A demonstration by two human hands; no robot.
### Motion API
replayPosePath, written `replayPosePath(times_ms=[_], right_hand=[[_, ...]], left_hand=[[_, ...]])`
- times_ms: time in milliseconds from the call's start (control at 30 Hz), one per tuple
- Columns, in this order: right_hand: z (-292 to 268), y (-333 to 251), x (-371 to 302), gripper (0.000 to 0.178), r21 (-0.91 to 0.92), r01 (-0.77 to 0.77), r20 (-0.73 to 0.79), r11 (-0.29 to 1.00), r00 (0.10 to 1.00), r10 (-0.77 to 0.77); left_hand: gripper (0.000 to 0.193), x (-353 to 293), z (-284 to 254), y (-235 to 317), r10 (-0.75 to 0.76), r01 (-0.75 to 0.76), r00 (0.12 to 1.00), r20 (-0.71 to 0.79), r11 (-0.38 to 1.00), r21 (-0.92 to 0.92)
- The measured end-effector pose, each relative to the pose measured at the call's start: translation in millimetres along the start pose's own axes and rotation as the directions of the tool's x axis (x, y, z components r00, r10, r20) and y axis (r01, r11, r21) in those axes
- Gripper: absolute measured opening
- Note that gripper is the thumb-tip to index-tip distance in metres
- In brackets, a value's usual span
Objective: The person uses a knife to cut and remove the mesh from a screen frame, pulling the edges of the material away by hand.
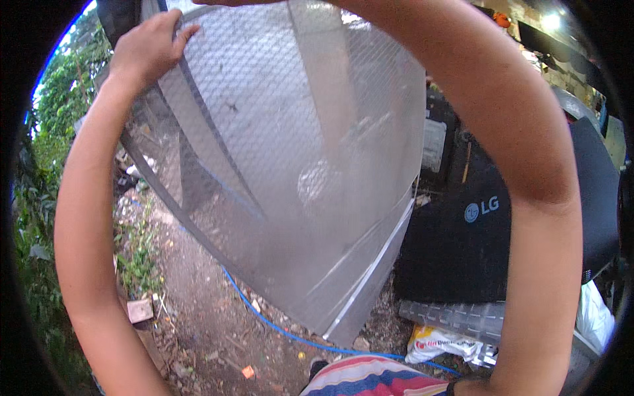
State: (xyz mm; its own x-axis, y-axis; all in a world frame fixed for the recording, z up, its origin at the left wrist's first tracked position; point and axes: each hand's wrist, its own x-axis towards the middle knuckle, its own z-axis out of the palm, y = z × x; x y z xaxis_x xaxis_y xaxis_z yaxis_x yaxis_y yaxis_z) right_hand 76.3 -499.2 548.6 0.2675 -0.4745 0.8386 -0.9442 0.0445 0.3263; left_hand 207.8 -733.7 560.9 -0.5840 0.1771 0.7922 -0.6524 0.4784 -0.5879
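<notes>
A sheet of translucent grey mesh netting [277, 165] hangs in front of me, wide at the top and narrowing to a corner near my body. Dark edging runs down its left side, and a pale strip lies along its lower right. High on the left, my left hand [148, 49] grips the sheet's upper edge, with the thumb sticking out. My right arm arches across the top right. Only a sliver of my right hand [244, 2] shows at the upper rim, beside the mesh's top edge; its fingers are cut off.
A large black panel [442, 257], like a television back, leans at the right. Below it lie a grey slab [456, 317] and a white-and-yellow bag [436, 344]. A blue hose [264, 321] crosses the littered dirt ground. Green plants [66, 119] line the left.
</notes>
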Motion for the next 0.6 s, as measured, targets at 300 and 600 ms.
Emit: replayPosePath(times_ms=[300, 600], right_hand=[[8, 58, 51, 0.057, 0.215, -0.486, 0.444, 0.847, 0.821, 0.359], [160, 39, 107, 0.072, -0.022, -0.426, 0.531, 0.905, 0.762, 0.371]], left_hand=[[0.048, -16, 45, -9, -0.096, 0.107, 0.981, 0.167, 0.993, -0.058], [0.044, -11, 116, -29, -0.023, 0.009, 0.993, -0.115, 0.993, -0.121]])
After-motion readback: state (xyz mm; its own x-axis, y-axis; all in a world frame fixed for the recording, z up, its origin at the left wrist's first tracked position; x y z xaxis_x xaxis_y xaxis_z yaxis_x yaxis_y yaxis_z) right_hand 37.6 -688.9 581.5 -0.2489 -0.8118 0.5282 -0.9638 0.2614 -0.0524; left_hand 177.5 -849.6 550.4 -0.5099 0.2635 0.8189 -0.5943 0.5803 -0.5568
